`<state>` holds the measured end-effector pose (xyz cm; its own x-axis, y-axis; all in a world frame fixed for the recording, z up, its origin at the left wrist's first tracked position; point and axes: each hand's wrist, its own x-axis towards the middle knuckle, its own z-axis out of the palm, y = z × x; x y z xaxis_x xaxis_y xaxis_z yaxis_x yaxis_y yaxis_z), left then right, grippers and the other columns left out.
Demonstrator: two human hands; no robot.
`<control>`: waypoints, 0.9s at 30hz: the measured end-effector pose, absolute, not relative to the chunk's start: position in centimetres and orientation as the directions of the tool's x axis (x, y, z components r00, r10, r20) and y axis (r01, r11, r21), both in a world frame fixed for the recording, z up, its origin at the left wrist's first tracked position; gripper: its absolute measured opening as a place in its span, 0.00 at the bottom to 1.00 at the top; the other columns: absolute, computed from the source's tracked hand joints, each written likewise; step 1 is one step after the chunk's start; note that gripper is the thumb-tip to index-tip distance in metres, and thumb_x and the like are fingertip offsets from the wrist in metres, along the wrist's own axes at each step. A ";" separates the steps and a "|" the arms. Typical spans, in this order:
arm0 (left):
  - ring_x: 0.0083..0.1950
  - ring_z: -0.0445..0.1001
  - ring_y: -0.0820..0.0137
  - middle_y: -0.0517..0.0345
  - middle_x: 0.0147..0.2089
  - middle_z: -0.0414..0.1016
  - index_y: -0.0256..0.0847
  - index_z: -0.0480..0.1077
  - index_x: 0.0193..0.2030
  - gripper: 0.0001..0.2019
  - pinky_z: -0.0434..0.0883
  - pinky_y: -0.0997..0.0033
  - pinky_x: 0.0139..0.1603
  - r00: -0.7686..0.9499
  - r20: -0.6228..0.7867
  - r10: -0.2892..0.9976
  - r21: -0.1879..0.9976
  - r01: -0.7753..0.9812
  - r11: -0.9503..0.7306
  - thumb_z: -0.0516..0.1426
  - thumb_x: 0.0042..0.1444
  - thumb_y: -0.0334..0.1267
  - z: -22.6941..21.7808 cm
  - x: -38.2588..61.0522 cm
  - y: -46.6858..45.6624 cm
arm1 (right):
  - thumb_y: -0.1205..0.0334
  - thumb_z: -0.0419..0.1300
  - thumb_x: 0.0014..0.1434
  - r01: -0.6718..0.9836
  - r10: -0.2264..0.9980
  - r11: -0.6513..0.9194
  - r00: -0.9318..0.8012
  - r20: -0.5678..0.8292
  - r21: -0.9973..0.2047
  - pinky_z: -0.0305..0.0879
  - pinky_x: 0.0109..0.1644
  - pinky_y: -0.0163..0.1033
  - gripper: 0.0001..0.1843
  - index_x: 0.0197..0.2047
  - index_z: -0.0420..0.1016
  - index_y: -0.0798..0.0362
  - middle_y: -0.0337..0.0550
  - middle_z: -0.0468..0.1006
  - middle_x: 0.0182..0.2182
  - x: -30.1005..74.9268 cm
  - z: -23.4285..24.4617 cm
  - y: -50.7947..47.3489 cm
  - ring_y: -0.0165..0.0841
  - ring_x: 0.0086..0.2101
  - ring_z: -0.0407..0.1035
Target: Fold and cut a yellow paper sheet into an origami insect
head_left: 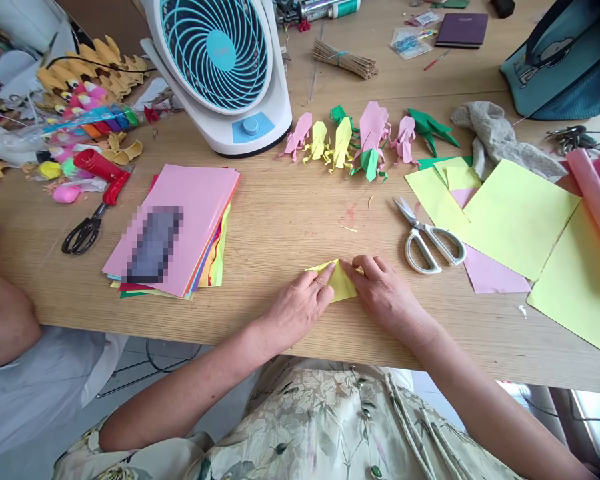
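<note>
A small piece of yellow origami paper [342,288], partly folded, lies flat on the wooden table in front of me. My left hand [303,300] presses its left side, with the thumb and index finger on the paper and the other fingers curled. On the right side, my right hand [380,287] holds the top edge down with its index finger, its remaining fingers bent. Both index fingertips nearly meet at the paper's upper edge. The hands hide the paper's outer corners. White-handled scissors [433,243] lie partly open to the right of my right hand.
Folded paper figures [373,130] stand in a row beyond my hands. A fan [225,73] is behind left, near a coloured paper stack [200,200] with a blurred dark object on it. Yellow sheets [520,213] lie right. Another person's arm [5,313] rests at left.
</note>
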<state>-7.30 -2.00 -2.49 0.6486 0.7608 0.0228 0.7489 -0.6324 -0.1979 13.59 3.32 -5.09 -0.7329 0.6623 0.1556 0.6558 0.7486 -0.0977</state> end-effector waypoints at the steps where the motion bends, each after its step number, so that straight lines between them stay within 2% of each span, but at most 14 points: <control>1: 0.52 0.75 0.64 0.43 0.68 0.64 0.35 0.71 0.42 0.11 0.74 0.64 0.56 0.645 0.007 0.764 -0.201 0.749 -0.631 0.47 0.65 0.26 -2.4 -7.2 -2.0 | 0.72 0.52 0.64 0.655 0.662 0.749 -0.734 0.153 -0.096 0.66 0.45 0.46 0.24 0.63 0.68 0.61 0.56 0.69 0.47 13.6 -5.1 3.3 0.41 0.38 0.59; 7: 0.52 0.75 0.64 0.43 0.70 0.61 0.34 0.71 0.45 0.11 0.75 0.64 0.52 0.611 -0.051 0.790 -0.180 0.772 -0.609 0.48 0.64 0.26 -2.1 -6.7 -1.8 | 0.72 0.51 0.64 0.656 0.664 0.747 -0.731 0.160 -0.106 0.66 0.45 0.45 0.23 0.62 0.68 0.61 0.56 0.69 0.47 13.6 -5.1 3.3 0.41 0.38 0.58; 16: 0.54 0.74 0.65 0.44 0.69 0.63 0.34 0.70 0.46 0.08 0.74 0.68 0.51 0.606 -0.097 0.790 -0.208 0.764 -0.611 0.51 0.65 0.27 -1.2 -6.3 -1.3 | 0.72 0.50 0.65 0.661 0.673 0.740 -0.723 0.157 -0.128 0.66 0.45 0.46 0.23 0.62 0.68 0.60 0.56 0.69 0.47 13.6 -5.0 3.2 0.41 0.38 0.59; 21: 0.55 0.73 0.64 0.42 0.70 0.61 0.33 0.69 0.48 0.09 0.73 0.66 0.53 0.602 -0.155 0.783 -0.172 0.764 -0.621 0.51 0.64 0.26 -1.0 -6.2 -0.9 | 0.72 0.50 0.64 0.661 0.679 0.734 -0.716 0.163 -0.157 0.66 0.45 0.46 0.22 0.61 0.68 0.61 0.56 0.69 0.46 13.6 -5.2 3.3 0.41 0.38 0.60; 27: 0.55 0.73 0.63 0.44 0.71 0.59 0.34 0.68 0.50 0.11 0.74 0.64 0.51 0.590 -0.145 0.794 -0.103 0.789 -0.605 0.50 0.64 0.26 -1.0 -6.3 -0.8 | 0.73 0.50 0.64 0.650 0.677 0.735 -0.718 0.160 -0.194 0.66 0.46 0.45 0.22 0.61 0.68 0.63 0.55 0.69 0.44 13.5 -4.9 3.2 0.40 0.38 0.61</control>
